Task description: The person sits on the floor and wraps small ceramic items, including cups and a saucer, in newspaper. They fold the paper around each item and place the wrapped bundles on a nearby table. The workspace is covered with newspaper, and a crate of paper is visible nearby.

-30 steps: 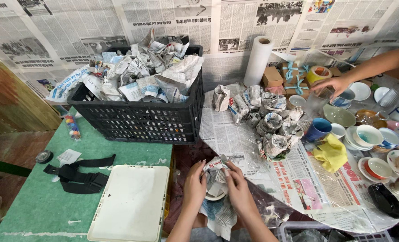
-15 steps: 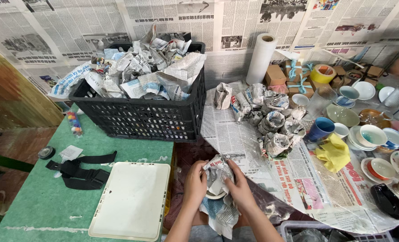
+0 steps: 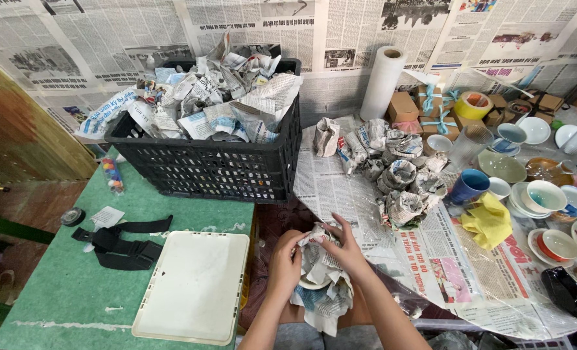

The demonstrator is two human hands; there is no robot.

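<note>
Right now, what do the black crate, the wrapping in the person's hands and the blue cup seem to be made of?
Black crate: probably moulded plastic, matt, with a lattice of small holes.
Wrapping, held by the left hand and right hand: printed newspaper, crumpled and creased.
Blue cup: likely glazed ceramic, since its surface shines; the material is not certain.

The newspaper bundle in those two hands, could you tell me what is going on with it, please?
A person's left hand and right hand both grip a newspaper bundle with a white dish showing inside, held low at the table edge. More wrapped bundles sit on the papered table beside bare cups and bowls. A black crate holds crumpled newspaper.
</note>
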